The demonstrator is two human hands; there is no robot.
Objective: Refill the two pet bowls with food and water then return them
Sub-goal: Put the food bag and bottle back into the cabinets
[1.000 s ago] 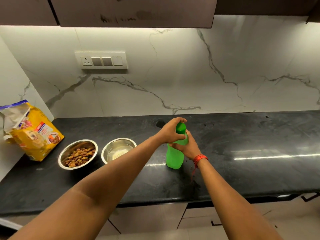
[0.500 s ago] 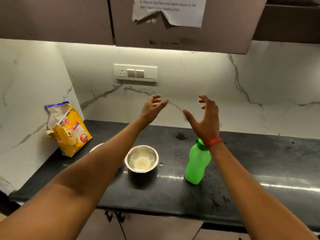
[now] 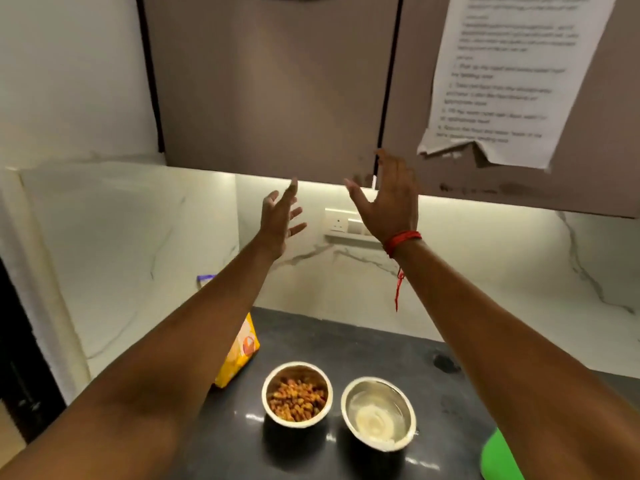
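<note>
Two steel bowls stand side by side on the black counter (image 3: 346, 341). The food bowl (image 3: 297, 393) on the left holds brown kibble. The water bowl (image 3: 378, 413) on the right holds clear water. A green bottle (image 3: 498, 460) shows only partly at the bottom right, behind my right forearm. My left hand (image 3: 280, 216) and my right hand (image 3: 389, 199) are raised high above the bowls, fingers spread, holding nothing. The right hand's fingertips reach the lower edge of the wall cabinet (image 3: 270, 98).
A yellow pet food bag (image 3: 240, 355) leans at the counter's back left, mostly hidden by my left forearm. A switch plate (image 3: 343, 223) sits on the marble backsplash. A printed sheet (image 3: 509, 77) is taped to the right cabinet door. A marble side wall closes the left.
Both hands let go of the green bottle's cap and rose toward the cabinet. The view tilted up and left, so the bottle now sits at the frame's bottom right.
</note>
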